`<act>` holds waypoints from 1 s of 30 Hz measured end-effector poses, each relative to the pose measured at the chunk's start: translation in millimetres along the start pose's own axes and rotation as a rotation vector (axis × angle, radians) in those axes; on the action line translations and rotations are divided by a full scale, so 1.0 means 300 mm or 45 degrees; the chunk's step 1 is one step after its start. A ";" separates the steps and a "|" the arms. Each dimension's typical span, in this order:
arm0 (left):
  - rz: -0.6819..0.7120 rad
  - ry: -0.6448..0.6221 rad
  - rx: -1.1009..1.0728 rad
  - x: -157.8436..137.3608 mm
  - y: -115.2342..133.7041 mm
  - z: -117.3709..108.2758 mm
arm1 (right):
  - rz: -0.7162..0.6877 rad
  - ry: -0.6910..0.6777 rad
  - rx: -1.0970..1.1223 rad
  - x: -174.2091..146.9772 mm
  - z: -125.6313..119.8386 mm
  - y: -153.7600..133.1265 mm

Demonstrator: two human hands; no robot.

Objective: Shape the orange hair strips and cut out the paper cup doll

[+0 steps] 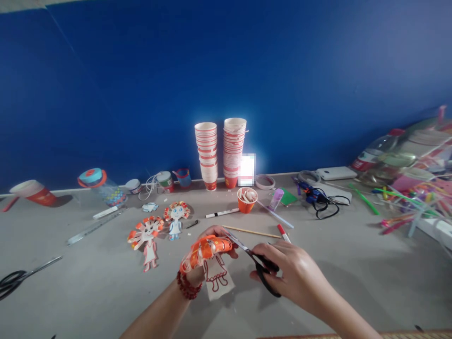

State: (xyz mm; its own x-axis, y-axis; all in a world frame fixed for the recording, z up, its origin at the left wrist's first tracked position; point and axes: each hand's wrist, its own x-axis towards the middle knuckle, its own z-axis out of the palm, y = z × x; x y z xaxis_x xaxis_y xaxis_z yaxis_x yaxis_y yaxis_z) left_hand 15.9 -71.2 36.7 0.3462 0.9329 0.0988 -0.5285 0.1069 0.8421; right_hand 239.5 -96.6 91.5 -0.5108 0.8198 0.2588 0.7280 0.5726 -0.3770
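Blue wall (141, 70) behind grey counter (106, 292), 2 cup stacks (208, 157) at back. L hand (213, 230), front & centre, has its grip on the orange-fringed paper figure (213, 268); R hand (296, 263)'s grip is round black-handled scissors (251, 255), blades nr the fringe & L fingers. Step in hand: prob. trimming, w/ white paper uncut around the drawn legs. Next move prob. calls for steady L hold, fingers clear of blades.
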 end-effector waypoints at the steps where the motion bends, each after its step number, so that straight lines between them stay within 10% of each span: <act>1: -0.006 -0.011 -0.009 0.001 0.001 0.004 | 0.004 -0.010 -0.009 0.002 0.000 0.001; 30: -0.218 -0.191 -0.300 0.022 -0.026 -0.011 | -0.015 -0.101 0.090 0.031 -0.006 0.022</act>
State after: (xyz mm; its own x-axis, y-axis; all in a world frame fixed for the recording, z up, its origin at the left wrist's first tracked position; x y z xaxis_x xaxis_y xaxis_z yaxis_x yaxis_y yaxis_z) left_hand 19.7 -64.7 29.0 0.5467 0.8353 0.0584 -0.6117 0.3508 0.7091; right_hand 240.5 -85.2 93.1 -0.5557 0.8086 0.1934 0.6893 0.5782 -0.4366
